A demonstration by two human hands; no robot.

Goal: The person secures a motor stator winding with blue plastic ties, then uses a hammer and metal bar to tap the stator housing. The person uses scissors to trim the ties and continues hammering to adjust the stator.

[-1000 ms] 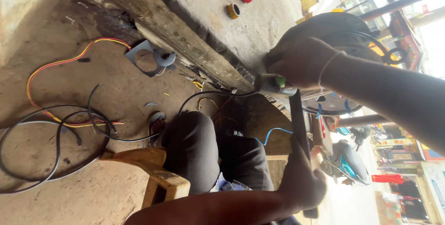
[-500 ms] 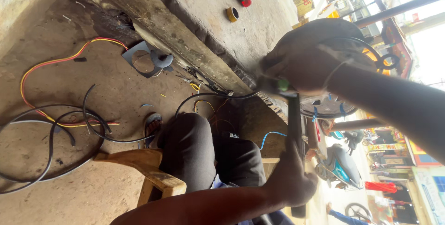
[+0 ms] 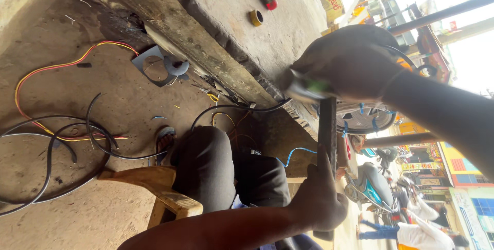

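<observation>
The dark flat bar (image 3: 327, 126) stood between my hands, over my knees. My left hand (image 3: 321, 201) was clenched around its lower end; my right hand (image 3: 355, 64) gripped a green-handled tool (image 3: 306, 89) at its upper end. A black cable (image 3: 231, 110) ran close by, beside the concrete step (image 3: 247, 39), above the wooden stool (image 3: 154, 185).

Left hand (image 3: 321, 203) and right hand (image 3: 355, 64) both have fingers curled tightly closed.
</observation>
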